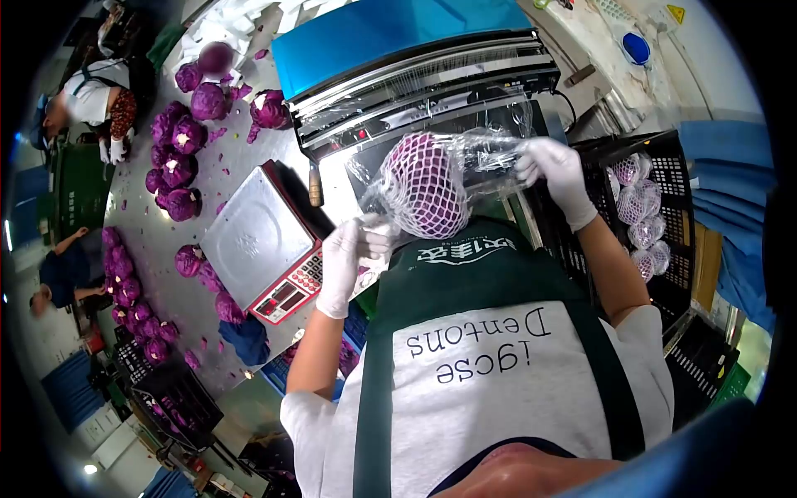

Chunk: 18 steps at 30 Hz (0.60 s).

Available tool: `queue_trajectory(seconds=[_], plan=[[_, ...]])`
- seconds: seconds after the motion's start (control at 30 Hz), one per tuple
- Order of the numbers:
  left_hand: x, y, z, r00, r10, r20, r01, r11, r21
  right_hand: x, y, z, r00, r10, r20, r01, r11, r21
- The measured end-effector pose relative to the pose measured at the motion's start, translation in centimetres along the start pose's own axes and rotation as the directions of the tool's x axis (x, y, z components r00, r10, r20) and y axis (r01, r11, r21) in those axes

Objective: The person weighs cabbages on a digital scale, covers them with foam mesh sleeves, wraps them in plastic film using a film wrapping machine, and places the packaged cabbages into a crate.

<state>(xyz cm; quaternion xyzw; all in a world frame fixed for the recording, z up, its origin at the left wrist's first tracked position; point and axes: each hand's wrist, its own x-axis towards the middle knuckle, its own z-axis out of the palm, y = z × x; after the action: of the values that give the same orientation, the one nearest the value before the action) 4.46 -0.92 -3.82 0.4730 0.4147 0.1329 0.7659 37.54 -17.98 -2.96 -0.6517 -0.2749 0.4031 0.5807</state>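
In front of my chest is a purple cabbage [425,184] in a white foam net, with clear plastic film around it. My left hand [355,249], in a white glove, pinches the film at the cabbage's lower left. At the right, my right hand [552,170], also gloved, is closed on the film [490,158], which is stretched out from the cabbage. Just beyond the cabbage stands the wrapping machine [415,100] with a blue cover.
A scale [261,241] stands left of the machine. Loose purple cabbages [178,137] lie on the metal table [241,153]. At the right, a black crate [685,216] holds several wrapped cabbages [643,203]. Other people [95,91] work at the far left.
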Motion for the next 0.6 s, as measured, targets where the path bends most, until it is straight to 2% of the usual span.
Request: queue_trajectory(seconds=[0.03, 0.1, 0.13, 0.17, 0.23, 0.27, 0.3, 0.37, 0.43, 0.47, 0.5, 0.53, 0.57, 0.6], plan=[[0.2, -0.5, 0.0, 0.994, 0.035, -0.099, -0.040, 0.998, -0.044, 0.0, -0.7, 0.3, 0.995, -0.006, -0.104, 0.011, 0.999, 0.048], [0.2, -0.3, -0.2, 0.979, 0.031, -0.200, -0.083, 0.964, -0.253, 0.2, -0.6, -1.0, 0.978, 0.065, -0.199, -0.030, 0.984, 0.174], [0.0, 0.3, -0.4, 0.968, 0.006, -0.252, -0.091, 0.940, -0.328, 0.4, 0.0, -2.1, 0.965, 0.156, -0.208, -0.078, 0.937, 0.341], [-0.6, 0.9, -0.7, 0.976, -0.006, -0.218, -0.102, 0.871, -0.481, 0.2, 0.2, -3.0, 0.955, 0.224, -0.195, -0.132, 0.909, 0.395], [-1.6, 1.5, -0.9, 0.924, -0.195, -0.330, -0.054, 0.786, -0.616, -0.8, 3.3, -4.9, 0.925, 0.353, -0.139, -0.243, 0.833, 0.497], [-1.6, -0.1, -1.7, 0.942, -0.174, -0.288, -0.040, 0.791, -0.610, -1.5, 4.4, -4.9, 0.874, 0.450, -0.184, -0.311, 0.809, 0.498], [-1.7, -1.7, -2.5, 0.943, -0.255, -0.215, 0.047, 0.740, -0.671, -2.3, 6.2, -5.4, 0.853, 0.506, -0.130, -0.373, 0.765, 0.525], [-0.3, -7.0, -4.5, 0.863, -0.484, -0.145, 0.246, 0.653, -0.716, -4.0, 11.3, -6.1, 0.757, 0.651, -0.051, -0.504, 0.633, 0.588], [0.9, -9.5, -3.0, 0.809, -0.585, -0.059, 0.440, 0.668, -0.600, -5.9, 14.2, -5.2, 0.735, 0.669, 0.113, -0.570, 0.519, 0.638], [2.0, -12.3, -2.9, 0.817, -0.575, 0.031, 0.499, 0.681, -0.536, -6.5, 15.6, -4.7, 0.709, 0.701, 0.073, -0.602, 0.548, 0.581], [3.5, -15.4, -2.8, 0.816, -0.566, 0.121, 0.550, 0.693, -0.465, -6.9, 17.4, -4.7, 0.676, 0.729, 0.106, -0.661, 0.537, 0.524], [6.0, -18.2, -2.0, 0.805, -0.573, 0.156, 0.580, 0.703, -0.412, -6.9, 17.6, -3.7, 0.665, 0.746, 0.031, -0.663, 0.571, 0.484], [7.6, -19.2, -0.3, 0.832, -0.505, 0.230, 0.555, 0.755, -0.349, -6.9, 17.6, -2.4, 0.652, 0.757, -0.047, -0.666, 0.601, 0.442], [9.2, -20.1, 1.4, 0.850, -0.431, 0.301, 0.513, 0.807, -0.292, -6.7, 18.1, -2.2, 0.657, 0.754, 0.015, -0.689, 0.592, 0.418]])
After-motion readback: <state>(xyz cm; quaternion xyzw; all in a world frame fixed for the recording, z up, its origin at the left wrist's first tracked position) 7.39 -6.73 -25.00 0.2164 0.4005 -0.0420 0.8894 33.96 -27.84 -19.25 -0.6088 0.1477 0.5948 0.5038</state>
